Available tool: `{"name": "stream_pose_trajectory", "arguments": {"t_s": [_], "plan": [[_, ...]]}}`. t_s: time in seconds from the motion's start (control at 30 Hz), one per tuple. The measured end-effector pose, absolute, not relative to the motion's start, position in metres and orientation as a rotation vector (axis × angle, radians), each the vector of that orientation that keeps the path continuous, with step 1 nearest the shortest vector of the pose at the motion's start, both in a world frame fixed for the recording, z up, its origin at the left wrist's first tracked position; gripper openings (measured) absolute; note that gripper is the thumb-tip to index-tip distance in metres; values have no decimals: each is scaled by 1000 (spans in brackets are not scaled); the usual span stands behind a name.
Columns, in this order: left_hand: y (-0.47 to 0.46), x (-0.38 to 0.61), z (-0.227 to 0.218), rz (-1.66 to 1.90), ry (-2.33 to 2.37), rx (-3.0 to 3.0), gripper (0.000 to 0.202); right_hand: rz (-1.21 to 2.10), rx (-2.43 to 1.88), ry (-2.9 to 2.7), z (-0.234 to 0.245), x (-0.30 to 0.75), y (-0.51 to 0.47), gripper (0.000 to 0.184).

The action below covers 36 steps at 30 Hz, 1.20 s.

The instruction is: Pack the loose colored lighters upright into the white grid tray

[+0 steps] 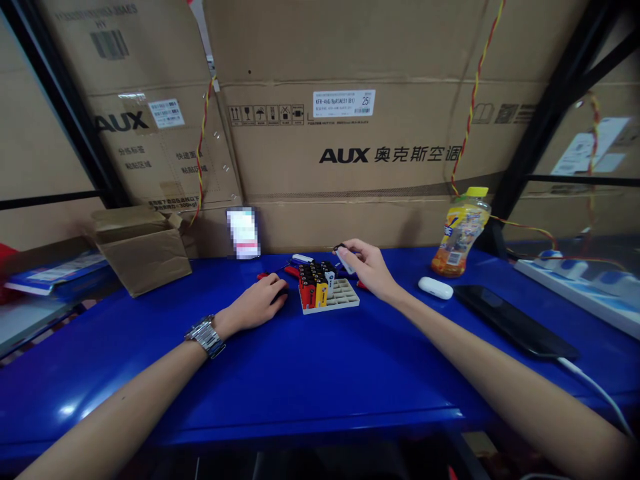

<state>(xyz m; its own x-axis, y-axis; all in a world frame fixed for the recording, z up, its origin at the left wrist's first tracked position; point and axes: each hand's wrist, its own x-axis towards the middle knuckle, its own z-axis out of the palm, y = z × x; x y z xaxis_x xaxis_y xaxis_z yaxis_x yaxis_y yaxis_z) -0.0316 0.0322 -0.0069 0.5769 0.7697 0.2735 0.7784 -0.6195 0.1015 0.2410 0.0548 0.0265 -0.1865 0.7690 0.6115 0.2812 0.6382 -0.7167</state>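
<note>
Upright lighters (311, 293) in red, yellow and white, with black tops, fill the left part of a pale gridded tray (330, 308). The tray's right-hand cells are bare. My right hand (369, 265) is closed on a white lighter (345, 259) with a dark top, held tilted above the tray's back right. To the left of the tray, my left hand (259, 303) rests low with bent fingers. Something dark shows between its fingertips and thumb, too hidden to name. Loose red lighters (291, 271) and a white one (303, 259) lie behind the tray, partly covered.
A blurred phone (243, 233) leans on large cartons (280, 173) at the back. Left stands an open small box (145, 257). On the right are a drink bottle (460, 233), a white earbud case (435, 288), a black power bank (515, 320) with cable, and a power strip (580, 290).
</note>
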Motion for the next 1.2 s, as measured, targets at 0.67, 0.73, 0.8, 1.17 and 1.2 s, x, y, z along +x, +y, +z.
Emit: {"name": "stream_pose_trajectory", "arguments": {"t_s": [0.67, 0.73, 0.8, 1.17, 1.2], "plan": [[32, -31, -7, -437, -1374, -2762, 23, 942, -730, -1909, 24, 245, 51, 24], [32, -31, -7, -440, -1372, -2762, 23, 940, -738, -1911, 26, 246, 50, 24], [32, -31, -7, -454, -1368, -2759, 23, 907, -766, -1911, 28, 246, 48, 23], [30, -31, -5, -456, -1363, -2781, 25, 356, -1094, -2234, 30, 227, 137, 17], [30, -31, -5, -461, -1364, -2779, 25, 334, -1140, -2319, 30, 221, 150, 19]]}}
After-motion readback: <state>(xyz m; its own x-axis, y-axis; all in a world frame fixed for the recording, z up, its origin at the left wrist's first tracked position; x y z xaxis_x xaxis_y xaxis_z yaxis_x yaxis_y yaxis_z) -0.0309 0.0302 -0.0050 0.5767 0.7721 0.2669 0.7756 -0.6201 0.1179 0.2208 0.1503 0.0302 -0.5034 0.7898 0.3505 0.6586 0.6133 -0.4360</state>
